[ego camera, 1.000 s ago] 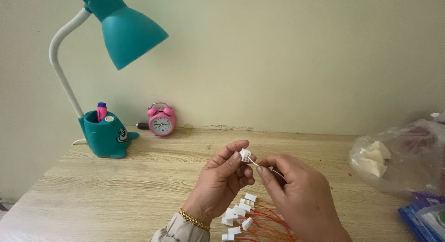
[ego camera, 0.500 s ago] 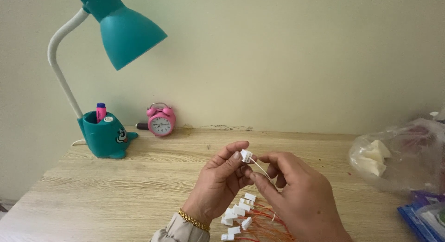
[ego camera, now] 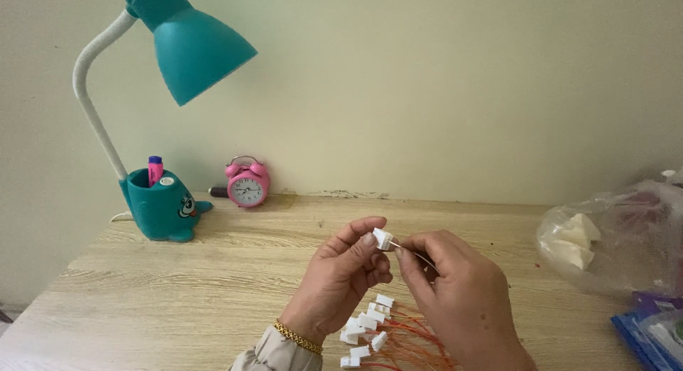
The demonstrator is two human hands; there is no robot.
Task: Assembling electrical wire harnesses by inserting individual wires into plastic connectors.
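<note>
Left hand: the left hand (ego camera: 341,278) is raised above the near middle of the desk, thumb and forefinger pinched together on a small white plastic connector (ego camera: 383,239); a gold bracelet (ego camera: 297,337) circles the wrist.
Right hand: the right hand (ego camera: 455,293) sits just right of the left one, its fingertips closed together on a thin wire (ego camera: 413,254) whose far end meets the connector's right side.
White connector: held up off the desk between the two hands, at the tip of the left thumb, touching the wire end.
Pile below the hands: more white connectors (ego camera: 366,328) with orange-red leads (ego camera: 416,339) lie on the desk at the near edge, directly under and between the wrists, partly hidden by the right hand.
Desk: a light wood-grain desk (ego camera: 213,285) reaches from the near edge to the pale wall at the far side.
Far left: a teal desk lamp (ego camera: 192,47) with a white bent neck rises from a teal whale-shaped pen holder (ego camera: 160,207) that holds a pink marker (ego camera: 154,169).
Far middle-left: a pink twin-bell alarm clock (ego camera: 247,183) stands against the wall, just right of the pen holder.
Right side: a clear plastic bag (ego camera: 619,236) with white pieces inside rests on the desk, well apart from the hands.
Near right corner: a blue packet (ego camera: 651,335), cut off by the picture's edge, lies just near of the bag.
</note>
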